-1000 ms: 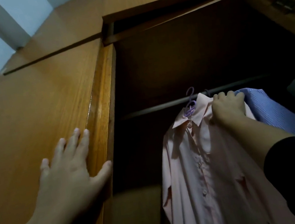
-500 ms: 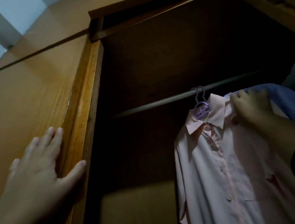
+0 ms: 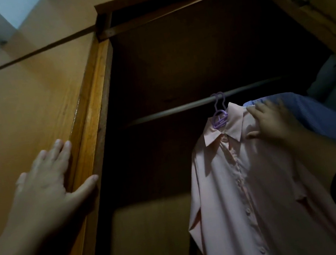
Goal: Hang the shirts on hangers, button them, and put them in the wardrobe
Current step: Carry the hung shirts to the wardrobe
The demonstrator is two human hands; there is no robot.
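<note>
Hooked on the rail [image 3: 181, 107] now.
Pink shirt [image 3: 246, 181] hanging; right hand [image 3: 274, 122] loosened, fingers spread on its shoulder; left hand [image 3: 47, 184] still flat against wardrobe door [image 3: 25, 112].

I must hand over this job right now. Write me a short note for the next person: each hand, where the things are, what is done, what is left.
Left hand: open, flat against the wardrobe door, thumb over its edge.
Right hand: on the shoulder of the pink shirt, fingers loose; a real grip cannot be told.
Pink shirt: buttoned, on a purple hanger whose hook is over the rail.
A blue striped shirt hangs just behind it on the rail.
Done: the pink shirt is hung in the wardrobe.
Left: let go of the shirt. Other shirts are not in view.
</note>
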